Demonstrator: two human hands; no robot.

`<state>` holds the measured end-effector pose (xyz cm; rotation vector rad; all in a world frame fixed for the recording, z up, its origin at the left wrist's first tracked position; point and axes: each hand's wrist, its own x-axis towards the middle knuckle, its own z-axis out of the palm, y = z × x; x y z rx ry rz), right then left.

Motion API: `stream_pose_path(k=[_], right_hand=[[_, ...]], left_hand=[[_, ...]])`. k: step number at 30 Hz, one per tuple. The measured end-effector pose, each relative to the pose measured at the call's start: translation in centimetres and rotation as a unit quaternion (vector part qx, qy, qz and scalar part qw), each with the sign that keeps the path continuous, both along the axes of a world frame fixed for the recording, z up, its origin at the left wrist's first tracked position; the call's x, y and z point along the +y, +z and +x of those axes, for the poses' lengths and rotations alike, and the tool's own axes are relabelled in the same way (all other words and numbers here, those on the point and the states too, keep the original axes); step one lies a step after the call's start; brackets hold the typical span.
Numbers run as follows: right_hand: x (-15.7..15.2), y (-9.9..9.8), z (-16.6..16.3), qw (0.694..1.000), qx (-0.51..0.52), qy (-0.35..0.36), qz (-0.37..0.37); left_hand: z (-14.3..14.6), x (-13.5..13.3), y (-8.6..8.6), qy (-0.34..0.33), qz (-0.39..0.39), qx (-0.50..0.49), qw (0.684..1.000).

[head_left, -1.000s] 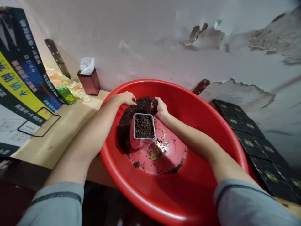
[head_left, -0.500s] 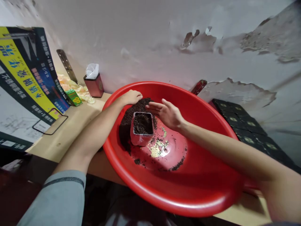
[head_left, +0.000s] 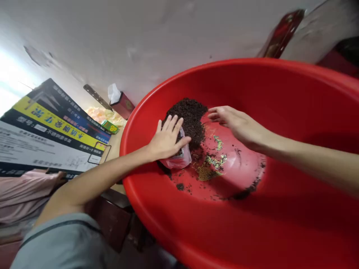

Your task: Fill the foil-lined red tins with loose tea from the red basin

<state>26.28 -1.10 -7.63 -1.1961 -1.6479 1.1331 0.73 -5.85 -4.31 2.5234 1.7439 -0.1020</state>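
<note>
A large red plastic basin (head_left: 252,86) fills most of the view. Inside it lies a heap of dark loose tea leaves (head_left: 190,114) and a small red pouch (head_left: 179,160) filled with the same leaves. My left hand (head_left: 166,138) lies flat over the pouch's mouth, fingers stretched out and spread. My right hand (head_left: 238,123) hovers just right of the heap with fingers extended and nothing in it. Scattered dark leaves and a gold printed pattern (head_left: 207,170) show on the basin's floor.
The basin rests on a wooden table (head_left: 116,140) against a pale wall. At the left stand a printed cardboard box (head_left: 50,127), a small green box (head_left: 110,127), a red tissue holder (head_left: 122,102) and a dark metal strip (head_left: 97,97). A person's pink sleeve (head_left: 25,190) shows at lower left.
My left hand came off the leaf heap and now covers the pouch's mouth. My right hand drew back to the right of the heap. The view swung left and closer.
</note>
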Motion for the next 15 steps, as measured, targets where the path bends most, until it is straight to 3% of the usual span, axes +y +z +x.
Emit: stream_pose_path(k=[5, 9, 12, 14, 15], right_hand=[[-2.1, 0.3, -1.3, 0.98, -0.171, 0.098, 0.041], [-2.5, -0.6, -1.6, 0.935, -0.306, 0.178, 0.029], [-2.6, -2.1, -1.2, 0.907, -0.352, 0.23, 0.031], [-2.4, -3.9, -0.8, 0.921, -0.315, 0.224, 0.039], [-2.3, -5.0, -0.7, 0.943, -0.264, 0.2, 0.042]], left_hand=[[0.3, 3.0, 0.1, 0.017, 0.044, 0.04, 0.998], [1.0, 0.8, -0.4, 0.038, 0.03, 0.024, 0.999], [1.2, -1.0, -0.5, 0.035, -0.001, 0.006, 0.999], [1.2, -0.7, -0.4, 0.036, -0.006, 0.008, 0.999], [1.1, 0.0, -0.3, 0.046, -0.002, 0.013, 0.999]])
